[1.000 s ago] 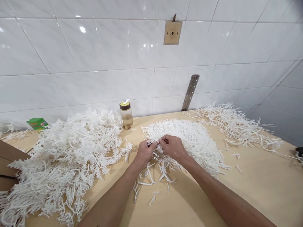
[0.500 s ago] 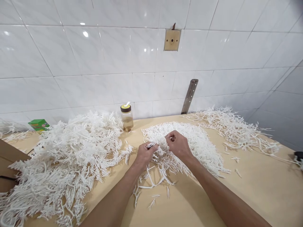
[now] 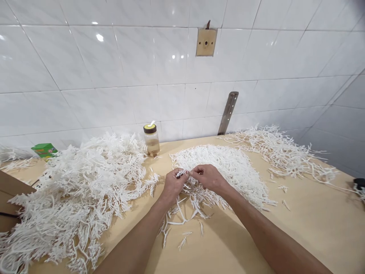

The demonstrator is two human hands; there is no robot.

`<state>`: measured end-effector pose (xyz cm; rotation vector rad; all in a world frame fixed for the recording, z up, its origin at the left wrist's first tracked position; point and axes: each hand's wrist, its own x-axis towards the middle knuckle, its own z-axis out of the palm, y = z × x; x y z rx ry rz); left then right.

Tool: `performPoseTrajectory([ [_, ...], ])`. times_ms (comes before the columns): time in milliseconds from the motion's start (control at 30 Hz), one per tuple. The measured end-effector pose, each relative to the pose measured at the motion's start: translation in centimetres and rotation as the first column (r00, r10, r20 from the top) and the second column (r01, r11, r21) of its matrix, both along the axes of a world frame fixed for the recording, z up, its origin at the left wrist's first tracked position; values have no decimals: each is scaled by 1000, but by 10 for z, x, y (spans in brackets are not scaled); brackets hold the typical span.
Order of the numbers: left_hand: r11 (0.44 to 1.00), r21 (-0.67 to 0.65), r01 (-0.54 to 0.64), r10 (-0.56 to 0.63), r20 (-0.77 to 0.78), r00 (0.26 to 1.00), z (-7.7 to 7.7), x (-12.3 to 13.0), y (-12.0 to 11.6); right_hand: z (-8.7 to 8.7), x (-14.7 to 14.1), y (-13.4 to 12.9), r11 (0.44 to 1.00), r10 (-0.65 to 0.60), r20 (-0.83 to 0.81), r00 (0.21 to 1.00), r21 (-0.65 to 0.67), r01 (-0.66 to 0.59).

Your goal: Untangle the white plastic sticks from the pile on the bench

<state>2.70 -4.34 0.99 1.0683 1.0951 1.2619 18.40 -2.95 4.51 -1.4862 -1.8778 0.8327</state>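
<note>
A dense heap of short white branching strands (image 3: 228, 163) lies on the wooden table (image 3: 308, 228) in front of me. Over its left edge, my left hand (image 3: 174, 182) pinches a small bunch of white strands (image 3: 181, 173). My right hand (image 3: 205, 176) meets it from the right, thumb and forefinger pressed together at the bunch's tip; what they hold is too small to make out. Longer branched white pieces (image 3: 178, 220) lie just below my hands, with a few short bits nearer the front.
A big tangled white pile (image 3: 85, 182) covers the left side, and a looser pile (image 3: 285, 152) lies at the back right. Near the tiled wall are a lidded jar (image 3: 153, 141), a green box (image 3: 44, 150) and a metal strip (image 3: 228, 113). Brown cardboard (image 3: 14, 190) stands far left.
My right hand has moved left and slightly down, so its fingertips now meet those of my left hand. The camera view has shifted slightly.
</note>
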Motion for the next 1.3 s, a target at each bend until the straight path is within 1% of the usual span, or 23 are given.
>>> performPoseTrajectory([
  [133,1000,28,3,-2,-23,1000,-1,-1,0,0,0,0,1000,8,-27,1000,-28,-9],
  [333,998,69,9,-1,-103,995,0,-1,0,-2,-2,2,996,-7,-78,997,-89,0],
  [467,995,77,-55,68,-176,982,0,0,0,-7,-4,4,992,-35,-147,988,-126,17],
  [567,989,113,-96,117,-195,974,-4,1,0,-10,-6,4,993,-34,-162,986,-118,15],
  [767,993,110,-32,55,-213,976,-15,1,5,-10,-6,3,999,-6,-21,1000,-54,5],
  [833,992,119,-37,62,-219,974,-16,0,6,-9,-7,2,1000,-12,23,1000,-21,13],
  [933,982,168,-80,124,-267,956,-15,1,4,-8,-8,1,1000,-22,68,997,7,22],
  [1067,966,218,-136,211,-371,904,-10,4,-1,-9,-10,0,999,-35,110,993,11,34],
  [1133,969,211,-130,210,-422,882,-9,5,-2,-8,-10,-1,999,-36,118,992,7,36],
  [1200,974,197,-107,187,-451,873,-8,5,-3,-8,-11,-3,999,-45,149,988,33,41],
  [1300,975,199,-98,182,-461,868,-8,4,-1,-12,-13,-5,989,-58,242,969,147,22],
])
